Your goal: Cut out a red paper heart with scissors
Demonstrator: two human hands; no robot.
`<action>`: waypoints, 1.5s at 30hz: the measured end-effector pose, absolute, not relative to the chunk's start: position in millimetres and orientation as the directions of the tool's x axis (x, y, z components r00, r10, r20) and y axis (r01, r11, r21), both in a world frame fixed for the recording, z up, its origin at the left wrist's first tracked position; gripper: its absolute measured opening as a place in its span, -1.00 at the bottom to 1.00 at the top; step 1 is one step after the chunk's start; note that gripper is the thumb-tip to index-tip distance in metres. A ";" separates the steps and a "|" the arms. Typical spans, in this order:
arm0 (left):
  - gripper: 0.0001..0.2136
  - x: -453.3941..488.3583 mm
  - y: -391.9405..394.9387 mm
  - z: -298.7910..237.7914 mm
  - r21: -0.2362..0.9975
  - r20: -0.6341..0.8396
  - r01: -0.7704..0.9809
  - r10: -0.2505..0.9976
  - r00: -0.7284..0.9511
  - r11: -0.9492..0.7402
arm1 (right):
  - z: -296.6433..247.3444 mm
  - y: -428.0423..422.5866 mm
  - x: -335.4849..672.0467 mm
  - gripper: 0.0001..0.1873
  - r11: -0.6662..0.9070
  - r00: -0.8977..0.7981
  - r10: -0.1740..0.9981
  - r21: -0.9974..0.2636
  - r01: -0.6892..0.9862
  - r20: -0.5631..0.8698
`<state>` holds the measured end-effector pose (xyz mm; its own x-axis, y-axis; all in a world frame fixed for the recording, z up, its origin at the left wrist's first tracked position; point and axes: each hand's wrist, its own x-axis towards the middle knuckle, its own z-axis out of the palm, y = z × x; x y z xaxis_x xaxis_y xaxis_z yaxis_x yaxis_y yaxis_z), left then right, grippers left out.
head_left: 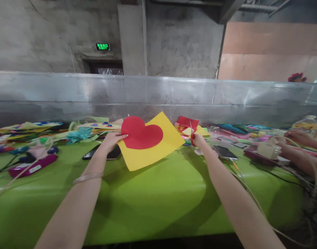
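Observation:
My left hand (112, 141) pinches a red paper heart (141, 135) together with a yellow sheet of paper (137, 159) behind it. The sheet is held up at a tilt above the green table (153, 200). Off to the right, my right hand (199, 140) is closed around red-handled scissors (192, 133), whose blades point upward, apart from the sheet. Behind the scissors lie red paper (187, 122) and some yellow scraps. A dark phone (92, 152) rests under my left hand, partly hidden by it.
A purple glue gun or power strip shape (32, 165) lies at left with cables. Teal crumpled paper (79, 134) and other coloured scraps line the back. Another phone (224, 152) with a charging cable is at right, beside a co-worker's hands (298, 138). A perforated metal panel (158, 93) stands behind.

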<state>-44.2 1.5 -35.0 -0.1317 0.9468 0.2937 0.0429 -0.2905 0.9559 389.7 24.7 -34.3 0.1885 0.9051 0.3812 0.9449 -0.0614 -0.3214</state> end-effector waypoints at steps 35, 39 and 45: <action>-0.77 -24.9 1.7 -43.6 0.962 0.262 0.093 0.963 -0.064 -0.255 | -29.3 18.2 383.4 -0.67 -0.104 0.176 0.944 -0.255 0.961 0.279; -0.73 -27.8 -2.6 -40.4 0.967 0.250 0.051 0.968 -0.008 -0.249 | -28.6 13.4 375.6 -0.70 -0.027 0.095 0.955 -0.237 0.971 0.280; -0.71 -63.4 -1.0 -32.2 0.937 0.348 0.067 0.912 -0.219 -0.341 | -26.9 8.0 346.1 -0.70 0.187 -0.137 0.963 -0.206 0.961 0.234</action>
<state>-63.4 -1.0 -32.2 -0.2188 0.9117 0.3478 0.0672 -0.3415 0.9375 346.1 8.0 -26.9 -0.1371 0.9626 0.2335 0.9605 0.1868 -0.2061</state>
